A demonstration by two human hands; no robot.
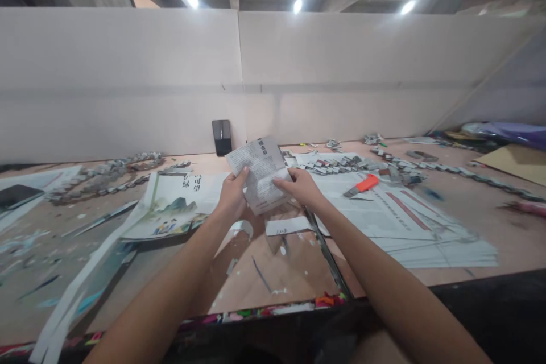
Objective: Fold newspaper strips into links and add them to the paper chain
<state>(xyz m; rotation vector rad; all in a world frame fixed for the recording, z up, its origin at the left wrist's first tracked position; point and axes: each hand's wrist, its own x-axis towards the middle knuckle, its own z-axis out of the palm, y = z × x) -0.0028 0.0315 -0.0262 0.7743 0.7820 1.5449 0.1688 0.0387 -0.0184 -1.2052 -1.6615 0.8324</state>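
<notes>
Both hands worked on a small rectangular newspaper piece point(261, 175), raised above the tabletop point(298, 290) near the middle of its front half. Left hand point(234, 193): thumb on the printed face, fingers behind, pinching the left edge. Right hand point(302, 184): thumb and bent fingers pinching the right edge. The two opposed pinches probably kept the thin sheet spread and steady, its print towards the wearer. A loose paper strip point(286, 226) lay just below the piece. Right of the hands, an orange utility knife point(365, 183) lay on a newspaper stack point(409, 230), presumably for easy reach; the stack ran towards the tabletop's front right corner, its sheets roughly aligned, perhaps to keep them together. Folded paper chains point(333, 165) stretched beyond it; another chain point(100, 177) curved near the back left. A phone point(222, 139) stood upright at the back edge, apparently propped by the white panel point(170, 96). Writing: the held piece bore small Chinese body text and a bolder vertical heading, too blurred to transcribe with confidence. The illustrated page point(181, 217) left of the hands showed hills, small figures and large characters, among them 可望 and 绿. Red headline bands marked the stack, wording unreadable. No brand was legible on knife or phone.
</notes>
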